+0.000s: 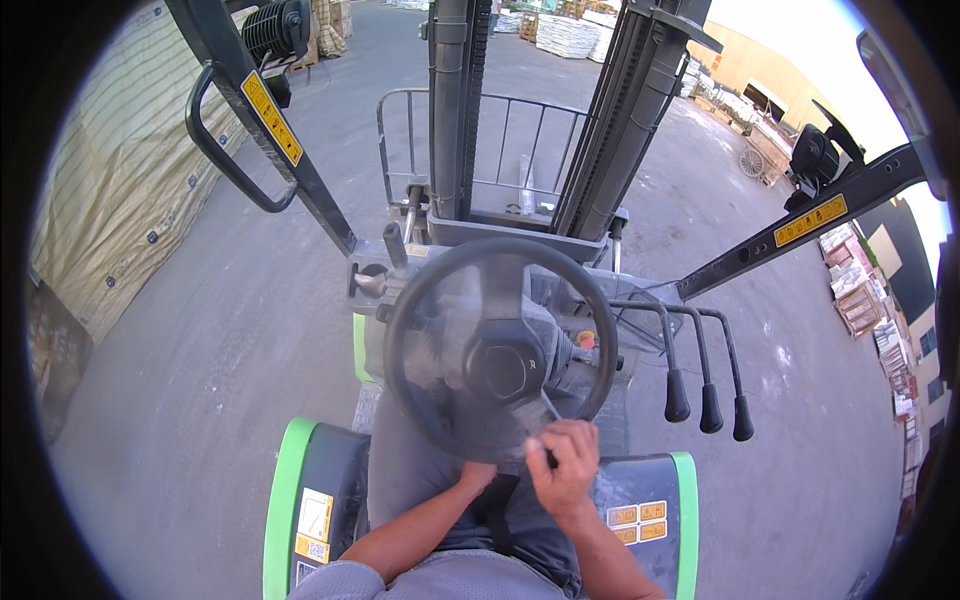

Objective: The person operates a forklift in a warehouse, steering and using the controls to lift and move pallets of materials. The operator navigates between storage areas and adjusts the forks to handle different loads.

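I sit at the controls of a forklift with a black steering wheel [497, 248] before me. At the wheel's lower right rim is my right hand [566, 458], its fingers curled closed around the rim. A thin pale stick-like shape [549, 404] shows just above that hand; I cannot make out what it is. My left hand [480, 473] lies low in my lap, below the wheel, with its fingers mostly hidden. Three black-knobbed levers [710, 408] stand to the right of the wheel. A red button [586, 340] sits behind the rim.
Ahead rises the dark mast [452, 110] with a load guard [515, 130]. Sloping posts flank me, the left one bearing a grab handle [205, 135]. A sheet-covered stack [140, 180] stands at left on grey pavement [220, 350]. Pallets of goods [858, 295] line the right.
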A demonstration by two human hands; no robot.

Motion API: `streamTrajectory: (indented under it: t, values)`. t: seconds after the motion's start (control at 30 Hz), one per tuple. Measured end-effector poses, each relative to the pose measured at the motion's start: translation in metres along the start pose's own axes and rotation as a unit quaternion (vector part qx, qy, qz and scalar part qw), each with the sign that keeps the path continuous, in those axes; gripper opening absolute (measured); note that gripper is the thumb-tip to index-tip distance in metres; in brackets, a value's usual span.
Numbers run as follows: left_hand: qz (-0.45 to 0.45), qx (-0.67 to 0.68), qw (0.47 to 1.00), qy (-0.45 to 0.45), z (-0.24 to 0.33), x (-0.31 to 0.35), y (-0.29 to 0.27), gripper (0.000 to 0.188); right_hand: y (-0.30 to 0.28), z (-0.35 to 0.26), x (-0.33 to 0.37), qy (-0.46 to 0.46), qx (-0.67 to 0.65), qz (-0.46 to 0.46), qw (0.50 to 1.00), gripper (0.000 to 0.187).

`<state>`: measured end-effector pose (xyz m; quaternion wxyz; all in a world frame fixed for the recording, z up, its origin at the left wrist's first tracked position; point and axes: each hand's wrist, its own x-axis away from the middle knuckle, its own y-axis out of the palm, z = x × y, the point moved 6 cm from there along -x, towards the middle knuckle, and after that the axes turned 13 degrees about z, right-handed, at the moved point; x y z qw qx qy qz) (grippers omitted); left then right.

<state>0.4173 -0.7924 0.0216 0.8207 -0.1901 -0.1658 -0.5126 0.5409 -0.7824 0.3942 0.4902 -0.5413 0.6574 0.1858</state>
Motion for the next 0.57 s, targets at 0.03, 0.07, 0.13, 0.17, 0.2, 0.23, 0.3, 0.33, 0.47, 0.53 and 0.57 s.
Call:
streamTrajectory:
  t: [0.03,0.07,0.13,0.17,0.2,0.23,0.3,0.33,0.47,0.53,0.57]
  values:
    - [0.002,-0.020,1.000,0.005,0.002,0.000,0.000,0.020,-0.007,0.012,-0.009,0.017,0.028,0.021,0.999,0.017]
    - [0.007,-0.020,0.999,0.025,0.007,0.001,0.000,0.019,-0.010,0.023,-0.018,0.035,0.046,0.042,0.997,0.015]
    - [0.016,0.002,1.000,-0.004,0.007,0.004,-0.002,0.018,-0.011,0.038,-0.039,0.060,0.073,0.100,0.990,0.013]
    - [0.015,-0.017,1.000,0.007,0.009,0.005,-0.003,0.017,-0.010,0.043,-0.050,0.076,0.079,0.130,0.985,0.012]
    - [0.017,-0.021,1.000,0.007,0.010,0.007,-0.004,0.016,-0.005,0.049,-0.062,0.090,0.090,0.136,0.983,0.011]
    - [0.014,-0.021,1.000,-0.014,0.008,0.008,-0.004,0.016,0.001,0.054,-0.078,0.104,0.086,0.151,0.979,0.011]
    - [0.008,-0.035,0.999,0.034,0.014,0.002,-0.004,0.015,0.020,0.056,-0.113,0.099,0.074,0.177,0.976,0.011]
    - [0.001,-0.040,0.999,0.012,0.010,0.000,-0.004,0.014,0.032,0.053,-0.129,0.092,0.079,0.188,0.975,0.012]
    - [0.006,-0.048,0.998,0.033,0.006,0.001,-0.001,0.011,0.092,0.026,-0.173,0.055,0.048,0.198,0.978,0.013]
    - [-0.009,-0.023,1.000,-0.013,0.001,-0.002,0.003,0.013,0.121,0.002,-0.178,0.013,0.036,0.204,0.978,0.012]
    - [-0.002,-0.031,1.000,0.002,-0.017,0.025,-0.025,0.013,0.134,-0.012,-0.174,0.013,0.032,0.189,0.981,0.012]
